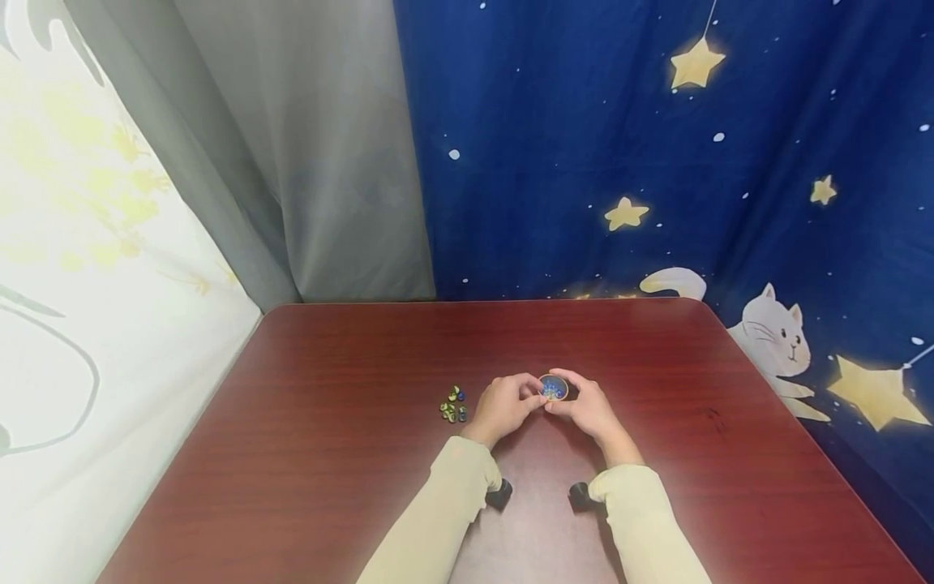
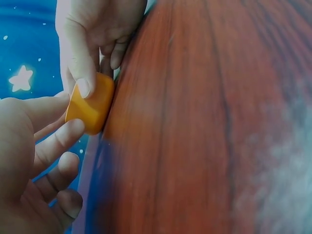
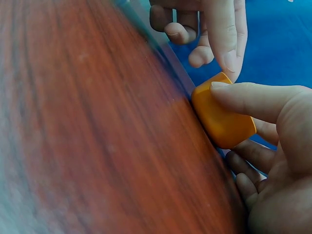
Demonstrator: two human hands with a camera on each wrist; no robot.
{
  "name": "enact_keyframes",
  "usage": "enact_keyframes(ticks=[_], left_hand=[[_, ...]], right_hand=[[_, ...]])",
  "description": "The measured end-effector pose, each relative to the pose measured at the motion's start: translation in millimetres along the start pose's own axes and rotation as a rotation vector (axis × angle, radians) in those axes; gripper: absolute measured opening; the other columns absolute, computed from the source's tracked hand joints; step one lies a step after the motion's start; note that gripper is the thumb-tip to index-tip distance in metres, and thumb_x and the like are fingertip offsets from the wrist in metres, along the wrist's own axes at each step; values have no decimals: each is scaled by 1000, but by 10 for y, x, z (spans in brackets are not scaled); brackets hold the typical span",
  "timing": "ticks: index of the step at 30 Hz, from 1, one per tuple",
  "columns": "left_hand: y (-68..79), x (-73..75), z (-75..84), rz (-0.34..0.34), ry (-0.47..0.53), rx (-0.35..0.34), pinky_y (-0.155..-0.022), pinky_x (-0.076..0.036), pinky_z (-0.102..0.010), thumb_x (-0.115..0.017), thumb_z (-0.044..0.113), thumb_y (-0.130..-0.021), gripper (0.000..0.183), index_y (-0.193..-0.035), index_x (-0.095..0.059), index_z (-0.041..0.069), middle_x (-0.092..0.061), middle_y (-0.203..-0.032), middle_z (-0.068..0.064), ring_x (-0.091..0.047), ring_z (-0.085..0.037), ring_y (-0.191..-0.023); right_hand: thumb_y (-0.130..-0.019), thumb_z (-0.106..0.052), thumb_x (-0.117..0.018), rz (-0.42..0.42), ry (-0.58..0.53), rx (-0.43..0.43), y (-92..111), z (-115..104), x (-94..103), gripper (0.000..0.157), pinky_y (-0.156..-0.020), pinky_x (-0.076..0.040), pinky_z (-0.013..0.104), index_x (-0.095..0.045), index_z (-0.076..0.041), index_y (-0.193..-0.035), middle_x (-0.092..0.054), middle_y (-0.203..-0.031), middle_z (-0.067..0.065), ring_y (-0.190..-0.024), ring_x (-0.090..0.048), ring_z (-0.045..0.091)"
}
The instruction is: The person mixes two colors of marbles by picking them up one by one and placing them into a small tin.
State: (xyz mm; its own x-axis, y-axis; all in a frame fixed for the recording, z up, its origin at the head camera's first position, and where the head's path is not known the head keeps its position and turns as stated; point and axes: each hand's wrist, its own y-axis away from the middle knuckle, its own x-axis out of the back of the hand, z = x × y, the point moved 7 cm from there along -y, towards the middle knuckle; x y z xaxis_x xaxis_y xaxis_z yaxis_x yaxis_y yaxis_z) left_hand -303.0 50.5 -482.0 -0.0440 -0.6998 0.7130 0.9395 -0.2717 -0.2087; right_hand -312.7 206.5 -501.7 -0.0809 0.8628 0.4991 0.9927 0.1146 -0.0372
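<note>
A small orange bowl (image 1: pixel 553 388) looks bluish inside, with pale specks near its lower side. My right hand (image 1: pixel 589 410) holds it by the side, thumb flat on the orange outer wall (image 3: pixel 226 114) and the other fingers around the far side. My left hand (image 1: pixel 507 405) is at the bowl's left rim. Its thumb and forefinger come close together there, while the other fingers curl loosely below; I cannot tell whether something small is between those fingertips. Left of that hand lie several small green and dark-blue glossy pieces (image 1: pixel 452 410) in a loose cluster.
A dark red wooden table (image 1: pixel 328 470) spreads under both arms, its far edge meeting grey and blue curtains (image 1: pixel 554 146). Black wrist devices (image 1: pixel 499 494) sit beneath both cream sleeves (image 1: pixel 438 511). A white patterned cloth (image 1: pixel 109 324) hangs along the left side.
</note>
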Motion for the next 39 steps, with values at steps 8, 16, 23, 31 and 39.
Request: enact_keyframes(ticks=[8, 16, 23, 31, 39], left_hand=[[-15, 155, -16, 4, -67, -4, -60, -44, -27, -75, 33, -86, 18, -102, -71, 25, -60, -71, 18, -55, -2, -66], [-37, 201, -50, -20, -86, -11, -62, -44, -27, -75, 34, -86, 19, -102, -71, 25, -58, -70, 16, -53, -3, -65], [-13, 231, -66, -19, -104, -32, -61, -44, -26, -75, 33, -85, 17, -101, -72, 25, -58, -70, 17, -53, -2, -64], [-19, 332, -118, -8, -147, -48, -63, -44, -26, -75, 32, -86, 16, -99, -71, 25, -58, -71, 16, -53, -3, -65], [-6, 401, -219, -23, -170, -27, -70, -46, -29, -75, 30, -86, 13, -98, -71, 25, -57, -73, 15, -55, -7, -74]], right_hand=[[-74, -8, -82, 4, 0, 7, 2, 10, 3, 61, -98, -34, 53, -60, -11, -131, -65, -120, 13, -113, -54, 31], [-74, -8, -82, 9, 17, 10, 20, 45, 25, 62, -99, -34, 54, -60, -11, -131, -65, -119, 13, -113, -54, 32], [-74, -9, -81, 1, 22, -3, 36, 33, 9, 63, -99, -34, 55, -58, -11, -133, -65, -119, 14, -114, -53, 33], [-74, -8, -81, 1, 22, -12, 10, 34, 3, 62, -100, -34, 54, -60, -16, -132, -64, -120, 11, -114, -52, 31], [-74, -8, -81, -7, 20, -14, 8, 24, -10, 62, -100, -34, 54, -59, -15, -132, -65, -119, 10, -113, -53, 31]])
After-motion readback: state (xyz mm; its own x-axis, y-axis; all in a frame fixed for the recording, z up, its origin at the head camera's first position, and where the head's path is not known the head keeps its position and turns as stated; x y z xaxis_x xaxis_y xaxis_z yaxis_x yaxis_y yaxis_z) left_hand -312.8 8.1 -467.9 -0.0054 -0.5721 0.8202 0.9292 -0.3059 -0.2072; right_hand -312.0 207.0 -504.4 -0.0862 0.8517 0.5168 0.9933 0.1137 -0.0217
